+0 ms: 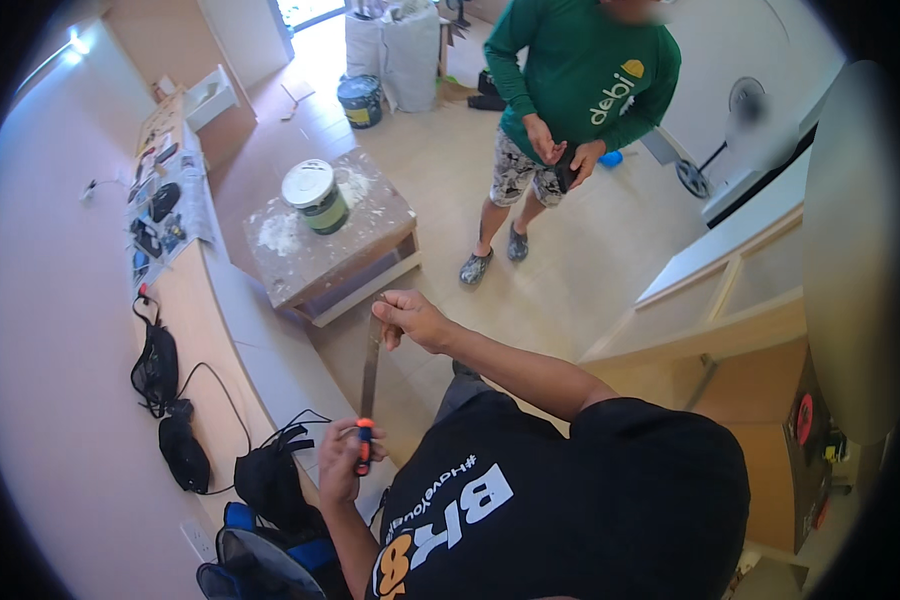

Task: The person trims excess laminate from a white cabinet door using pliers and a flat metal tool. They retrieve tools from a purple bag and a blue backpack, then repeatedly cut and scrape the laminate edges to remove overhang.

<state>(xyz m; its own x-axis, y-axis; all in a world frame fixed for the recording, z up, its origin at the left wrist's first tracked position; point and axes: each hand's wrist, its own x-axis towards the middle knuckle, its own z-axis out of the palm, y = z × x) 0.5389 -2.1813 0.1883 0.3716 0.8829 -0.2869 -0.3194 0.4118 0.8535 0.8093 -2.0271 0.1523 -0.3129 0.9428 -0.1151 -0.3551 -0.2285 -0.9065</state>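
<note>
Flat-bladed tool (370, 372), left of centre, may slip if your left hand (339, 463), gripping its handle (364, 450), or right hand (416, 320), pinching its far end (376, 331), loosens.

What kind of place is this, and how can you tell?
Probably a room being fixed up. A low table is splattered with white, pale sacks stand further back, and the left hand and right hand hold a long flat tool.
</note>
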